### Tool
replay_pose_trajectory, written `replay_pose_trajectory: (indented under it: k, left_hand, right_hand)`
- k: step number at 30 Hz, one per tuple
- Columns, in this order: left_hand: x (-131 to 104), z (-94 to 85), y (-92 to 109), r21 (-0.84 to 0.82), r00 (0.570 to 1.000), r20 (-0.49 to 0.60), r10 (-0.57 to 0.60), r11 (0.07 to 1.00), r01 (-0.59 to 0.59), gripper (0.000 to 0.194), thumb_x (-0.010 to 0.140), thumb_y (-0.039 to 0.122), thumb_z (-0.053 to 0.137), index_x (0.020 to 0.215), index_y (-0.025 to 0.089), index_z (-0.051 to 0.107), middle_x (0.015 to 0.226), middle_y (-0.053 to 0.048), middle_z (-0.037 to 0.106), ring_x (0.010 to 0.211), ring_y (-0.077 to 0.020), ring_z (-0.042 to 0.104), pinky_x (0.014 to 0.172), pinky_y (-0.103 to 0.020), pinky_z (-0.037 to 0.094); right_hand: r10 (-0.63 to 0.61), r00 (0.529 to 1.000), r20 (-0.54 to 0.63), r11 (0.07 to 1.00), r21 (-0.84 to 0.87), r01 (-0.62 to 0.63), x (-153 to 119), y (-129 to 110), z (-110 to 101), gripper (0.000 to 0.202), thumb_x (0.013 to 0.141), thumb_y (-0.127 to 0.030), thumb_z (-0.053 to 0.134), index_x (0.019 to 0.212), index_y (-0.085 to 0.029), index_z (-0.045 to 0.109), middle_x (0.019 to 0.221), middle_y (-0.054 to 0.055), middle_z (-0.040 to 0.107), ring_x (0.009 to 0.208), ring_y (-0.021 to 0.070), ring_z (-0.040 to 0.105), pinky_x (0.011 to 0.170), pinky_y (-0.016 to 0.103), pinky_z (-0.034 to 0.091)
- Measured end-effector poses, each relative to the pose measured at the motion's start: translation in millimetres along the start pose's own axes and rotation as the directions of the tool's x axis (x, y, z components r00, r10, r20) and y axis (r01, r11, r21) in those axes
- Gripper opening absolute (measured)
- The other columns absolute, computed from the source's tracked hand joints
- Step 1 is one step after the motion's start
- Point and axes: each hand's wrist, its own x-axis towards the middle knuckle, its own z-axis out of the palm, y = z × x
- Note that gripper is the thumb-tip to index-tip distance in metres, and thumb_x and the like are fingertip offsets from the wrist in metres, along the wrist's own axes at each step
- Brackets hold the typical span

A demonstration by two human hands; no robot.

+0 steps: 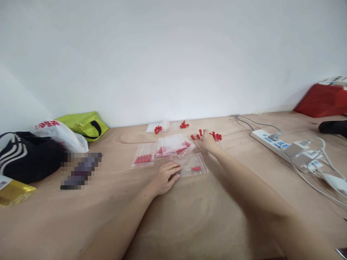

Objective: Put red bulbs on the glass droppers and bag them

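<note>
My left hand (166, 177) lies on the table, its fingers stretched out over the left edge of a clear zip bag (200, 162). Inside that bag is one red-bulbed piece (196, 168) that looks like a dropper. My right hand (208, 141) reaches in among loose red-bulbed droppers with thin pale stems; some (217, 136) lie to its right, others (195, 137) to its left. Its fingertips are hidden and slightly blurred, so a grip cannot be made out. Behind my left hand are a filled zip bag (143, 159) and a stack of bags (173, 143) with red bulbs showing.
Small red bulbs (158, 129) and more of them (184, 125) sit on bags near the wall. A white power strip (267, 140) with chargers and cables is at right, a red bag (322, 101) beyond. At left are a lime-green bag (81, 122), a black bag (32, 155) and a pixelated object (81, 173).
</note>
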Motion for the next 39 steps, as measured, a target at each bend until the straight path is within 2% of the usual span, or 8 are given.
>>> replay_pose_trajectory:
  k: [3,6,12,18,21,25,33,39]
  left_hand:
    - [0.2,-0.1,0.9,0.001,1.0,-0.005,-0.003,1.0,0.003,0.03,0.087,0.027,0.043,0.114,0.021,0.055,0.121,-0.006,0.054,0.115,-0.0206,0.046,0.1,-0.044,0.033]
    - [0.7,-0.1,1.8,0.006,1.0,-0.011,-0.003,1.0,0.003,0.03,0.086,0.027,0.043,0.113,0.021,0.055,0.12,-0.006,0.055,0.114,-0.0211,0.046,0.099,-0.044,0.033]
    - [1.2,-0.7,1.6,0.01,1.0,-0.004,-0.022,1.0,0.022,0.031,0.089,0.029,0.037,0.114,0.022,0.055,0.121,-0.004,0.055,0.115,-0.02,0.045,0.098,-0.042,0.035]
    - [1.2,-0.1,0.9,0.005,1.0,-0.012,-0.027,1.0,0.027,0.033,0.088,0.026,0.04,0.118,0.022,0.05,0.121,-0.004,0.055,0.114,-0.0197,0.046,0.098,-0.041,0.034]
    - [0.6,1.7,-0.1,0.005,0.999,-0.035,-0.04,0.999,0.041,0.035,0.086,0.027,0.042,0.12,0.022,0.048,0.122,-0.005,0.054,0.114,-0.0207,0.046,0.098,-0.041,0.035]
    - [-0.2,2.0,-0.4,0.003,0.998,-0.038,-0.059,0.998,0.06,0.036,0.086,0.028,0.043,0.121,0.022,0.047,0.122,-0.005,0.053,0.114,-0.0212,0.045,0.098,-0.04,0.035]
    - [0.5,-1.9,4.2,-0.016,0.997,-0.014,-0.081,0.997,0.081,0.038,0.085,0.026,0.042,0.123,0.023,0.045,0.127,-0.004,0.049,0.117,-0.0201,0.043,0.098,-0.039,0.035]
    - [1.3,-0.6,1.5,-0.012,0.999,-0.02,-0.049,0.999,0.049,0.034,0.086,0.027,0.042,0.119,0.023,0.049,0.121,-0.004,0.054,0.114,-0.0196,0.046,0.098,-0.04,0.035]
  right_hand:
    - [-0.085,0.994,-0.074,0.966,0.239,0.1,-18.0,23.2,-10.1,0.061,0.073,-0.023,0.052,0.126,-0.011,0.024,0.076,0.005,0.058,0.068,0.0175,0.058,0.065,0.029,0.045]
    - [-0.028,0.999,-0.043,0.853,0.52,0.046,-38.4,44.8,-8.2,0.07,0.074,-0.028,0.05,0.13,-0.016,0.01,0.07,-0.001,0.051,0.051,0.0139,0.054,0.051,0.028,0.046]
    - [0.055,0.998,-0.033,0.647,0.762,-0.01,-59.6,47.6,8.0,0.065,0.069,-0.038,0.056,0.119,-0.022,0.017,0.065,-0.006,0.048,0.048,0.0123,0.054,0.047,0.026,0.048]
    - [0.066,0.994,0.083,0.439,0.892,-0.103,-68.9,40.2,14.2,0.037,0.074,-0.047,0.052,0.094,-0.025,0.03,0.066,-0.002,0.056,0.059,0.0159,0.06,0.058,0.034,0.052]
    - [0.022,0.99,0.142,0.478,0.868,-0.135,-74.2,42.9,14.1,0.035,0.069,-0.044,0.059,0.087,-0.025,0.037,0.073,0.0,0.057,0.061,0.0158,0.06,0.06,0.034,0.052]
    - [-0.068,0.972,0.225,0.581,0.801,-0.145,-77.8,43.8,10.6,0.036,0.06,-0.039,0.067,0.081,-0.022,0.044,0.072,-0.001,0.056,0.052,0.0116,0.055,0.05,0.029,0.049]
    - [-0.227,0.914,0.336,0.657,0.746,-0.111,-79.0,39.0,8.3,0.031,0.06,-0.043,0.067,0.071,-0.021,0.049,0.058,-0.003,0.056,0.042,0.0083,0.046,0.041,0.024,0.039]
    - [-0.341,0.866,0.366,0.84,0.532,0.106,-63.1,41.9,-2.7,0.022,0.07,-0.038,0.057,0.06,-0.019,0.061,0.052,-0.001,0.054,0.043,0.0097,0.046,0.041,0.023,0.036]
